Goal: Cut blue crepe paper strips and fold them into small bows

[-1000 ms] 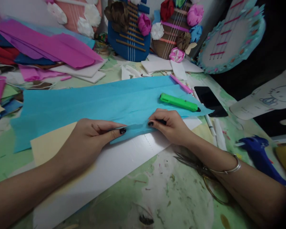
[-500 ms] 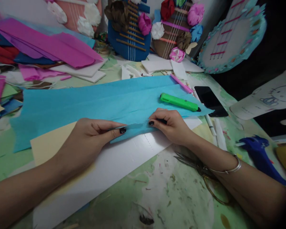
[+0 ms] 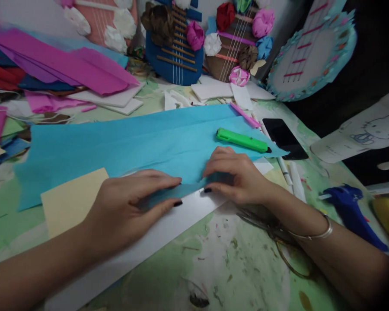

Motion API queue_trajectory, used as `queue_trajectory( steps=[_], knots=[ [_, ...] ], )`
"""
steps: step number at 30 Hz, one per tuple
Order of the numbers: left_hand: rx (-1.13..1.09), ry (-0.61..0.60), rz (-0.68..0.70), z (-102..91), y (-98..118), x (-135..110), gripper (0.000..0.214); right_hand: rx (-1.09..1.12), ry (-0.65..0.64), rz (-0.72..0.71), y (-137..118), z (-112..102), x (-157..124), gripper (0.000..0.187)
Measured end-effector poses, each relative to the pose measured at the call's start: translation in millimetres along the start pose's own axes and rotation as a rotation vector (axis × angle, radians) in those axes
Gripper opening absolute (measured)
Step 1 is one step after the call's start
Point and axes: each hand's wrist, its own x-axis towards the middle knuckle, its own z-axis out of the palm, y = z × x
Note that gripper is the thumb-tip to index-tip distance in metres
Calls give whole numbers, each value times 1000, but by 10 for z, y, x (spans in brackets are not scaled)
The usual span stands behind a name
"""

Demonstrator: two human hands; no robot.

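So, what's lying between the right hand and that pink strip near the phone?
A green tool with a black tip, in the head view. It rests on the blue paper, between the right hand and the pink strip.

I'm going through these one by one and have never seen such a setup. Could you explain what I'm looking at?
There is no machine: a person works with two bare hands, filmed by one head-worn camera looking forward and down. The left hand and right hand are at blue paper, over a white sheet; whether either grips the paper, I can't tell. A green tool lies on the blue paper. Nearby on the table are a black phone, scissors partly hidden by the right forearm, and a blue glue gun.
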Motion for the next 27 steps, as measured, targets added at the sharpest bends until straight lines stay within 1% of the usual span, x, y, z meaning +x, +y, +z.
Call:
queue_trajectory(
  steps=[2, 3, 5, 8, 10, 13, 16, 19, 21, 23, 25, 27],
  knots=[
    [75, -15, 168, 29, 15, -36, 24, -82, -86, -71, -28, -62, -30, 12],
    [102, -22, 233, 46, 16, -51, 26, -111, -119, -95, -39, -87, -46, 16],
    [146, -26, 321, 78, 6, -72, 30, -160, -153, -137, -52, -115, -74, 24],
    [232, -48, 398, 105, -32, -82, 33, -241, -154, -198, -50, -113, -104, 33],
    [288, -75, 446, 109, -52, -79, 33, -278, -142, -245, -39, -95, -114, 35],
    [308, -91, 506, 106, -51, -82, 31, -270, -112, -297, -15, -70, -122, 30],
    [286, -126, 498, 97, -29, -89, 32, -202, -95, -317, -6, -64, -133, 27],
    [303, -188, 503, 77, -24, -83, 33, -155, -107, -300, -30, -80, -148, 28],
    [333, -206, 555, 61, -31, -72, 34, -124, -144, -250, -58, -104, -155, 33],
    [361, -216, 603, 46, -33, -62, 36, -36, -176, -183, -87, -131, -153, 39],
    [372, -223, 598, 36, -21, -57, 37, 72, -141, -131, -114, -151, -141, 40],
    [359, -225, 572, 28, -1, -57, 41, 92, -34, -62, -143, -151, -123, 37]
  ],
)
